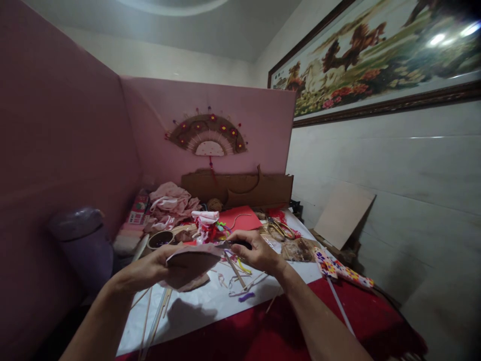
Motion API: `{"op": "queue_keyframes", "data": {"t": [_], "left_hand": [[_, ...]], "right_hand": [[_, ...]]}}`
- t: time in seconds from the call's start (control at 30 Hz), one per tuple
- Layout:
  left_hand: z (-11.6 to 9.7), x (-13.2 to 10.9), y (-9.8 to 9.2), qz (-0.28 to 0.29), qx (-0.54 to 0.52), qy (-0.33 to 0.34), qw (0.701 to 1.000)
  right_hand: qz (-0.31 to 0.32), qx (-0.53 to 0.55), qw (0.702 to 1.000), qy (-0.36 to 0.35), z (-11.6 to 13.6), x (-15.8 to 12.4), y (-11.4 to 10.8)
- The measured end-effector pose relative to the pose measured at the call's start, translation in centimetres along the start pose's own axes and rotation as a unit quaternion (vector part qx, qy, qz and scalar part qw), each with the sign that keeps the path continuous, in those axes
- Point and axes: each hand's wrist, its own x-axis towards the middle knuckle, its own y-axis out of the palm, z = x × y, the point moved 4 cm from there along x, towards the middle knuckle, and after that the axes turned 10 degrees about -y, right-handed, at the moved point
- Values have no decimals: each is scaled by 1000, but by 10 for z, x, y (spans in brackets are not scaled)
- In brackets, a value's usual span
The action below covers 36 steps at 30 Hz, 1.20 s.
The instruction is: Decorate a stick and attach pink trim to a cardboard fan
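My left hand point(152, 268) is closed on a brownish pink piece of card or cloth point(190, 265) and holds it above the white sheet point(210, 301). My right hand point(255, 250) is closed round a dark-handled tool, apparently scissors point(235, 244), whose tip meets the top edge of that piece. Thin wooden sticks point(156, 321) lie on the sheet under my left forearm, and ribbon scraps point(240, 281) lie below my right hand.
A red cloth point(300, 331) covers the table. Behind lie a small bowl point(161, 239), a colourful ribbon bundle point(206, 228), pink cloth point(171, 203), red paper point(240, 218), cardboard point(240, 188) and a flowered strip point(340, 271). A decorated fan point(208, 135) hangs on the pink partition.
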Motion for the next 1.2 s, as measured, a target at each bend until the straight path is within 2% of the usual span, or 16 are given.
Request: {"op": "queue_keyframes", "data": {"t": [0.27,0.53,0.77,0.97,1.2], "left_hand": [[1,0,2,3,-8,-10,1000],[4,2,6,40,-7,-11,999],[1,0,5,42,-14,4,999],[-2,0,11,54,-5,-13,998],[-2,1,13,59,-15,-17,998]], "right_hand": [[12,-21,1000,-18,2,1,2],[16,47,998,-41,2,-1,3],[12,19,999,-23,5,0,2],[12,53,998,-22,3,-1,3],[20,40,999,-13,6,0,5]]}}
